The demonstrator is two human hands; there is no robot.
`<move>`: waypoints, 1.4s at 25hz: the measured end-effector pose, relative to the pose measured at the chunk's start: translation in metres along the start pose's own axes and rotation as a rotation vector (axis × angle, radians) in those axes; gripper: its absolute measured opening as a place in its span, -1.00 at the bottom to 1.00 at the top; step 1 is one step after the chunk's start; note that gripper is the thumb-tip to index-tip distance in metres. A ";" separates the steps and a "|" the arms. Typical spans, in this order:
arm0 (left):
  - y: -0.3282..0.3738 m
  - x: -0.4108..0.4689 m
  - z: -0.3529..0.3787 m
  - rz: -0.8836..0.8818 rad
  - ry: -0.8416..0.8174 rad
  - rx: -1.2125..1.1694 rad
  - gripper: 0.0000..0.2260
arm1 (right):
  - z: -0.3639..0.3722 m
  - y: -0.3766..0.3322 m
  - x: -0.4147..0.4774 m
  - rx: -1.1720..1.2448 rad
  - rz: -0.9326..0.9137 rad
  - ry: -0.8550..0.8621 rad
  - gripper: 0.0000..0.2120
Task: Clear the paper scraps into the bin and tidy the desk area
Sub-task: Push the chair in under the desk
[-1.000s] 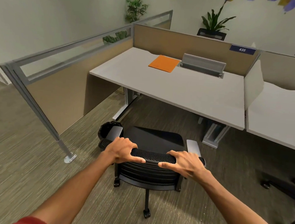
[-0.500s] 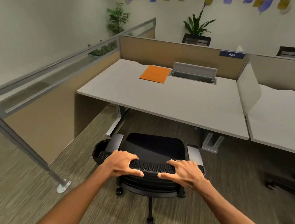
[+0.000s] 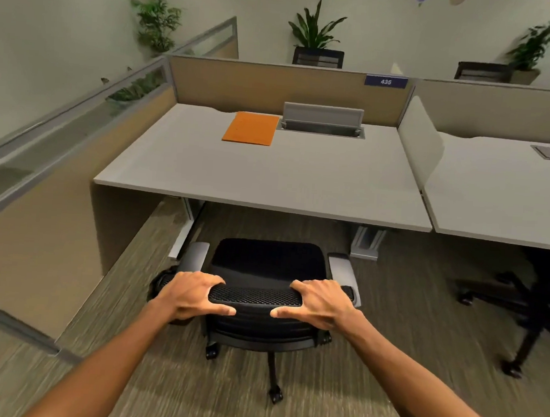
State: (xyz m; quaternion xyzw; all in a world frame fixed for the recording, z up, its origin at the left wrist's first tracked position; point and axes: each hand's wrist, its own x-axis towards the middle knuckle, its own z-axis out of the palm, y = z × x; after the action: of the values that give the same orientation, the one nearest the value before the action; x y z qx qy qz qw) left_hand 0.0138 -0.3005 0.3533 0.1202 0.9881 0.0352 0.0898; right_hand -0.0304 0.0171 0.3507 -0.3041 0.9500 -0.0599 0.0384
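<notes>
Ahead, chair [image 3: 264, 266] before desk [image 3: 269, 181], gripped by left hand [image 3: 191, 295], right hand [image 3: 320, 302], orange folder [image 3: 251, 128].

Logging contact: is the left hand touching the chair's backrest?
Touching. Head view shows the left hand holding the backrest at its top edge, fingers over the front, thumb on the rear.

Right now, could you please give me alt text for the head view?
The left hand and the right hand grip the backrest of a black office chair facing a grey desk. An orange sheet lies on the desk beside an open cable hatch.
</notes>
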 end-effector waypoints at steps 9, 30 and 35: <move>-0.036 -0.002 -0.001 0.108 0.068 0.059 -0.01 | 0.002 -0.039 0.003 -0.024 0.106 0.004 -0.10; -0.123 0.117 -0.027 0.216 0.108 0.003 -0.08 | -0.008 -0.001 0.132 0.008 0.126 0.032 -0.15; -0.147 0.160 -0.037 0.176 0.103 -0.006 -0.09 | -0.008 0.016 0.181 -0.003 0.148 0.061 -0.12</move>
State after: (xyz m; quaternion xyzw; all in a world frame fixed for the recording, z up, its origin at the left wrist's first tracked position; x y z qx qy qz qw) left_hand -0.1801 -0.4054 0.3493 0.2044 0.9769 0.0520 0.0360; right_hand -0.1876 -0.0751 0.3493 -0.2312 0.9707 -0.0649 0.0131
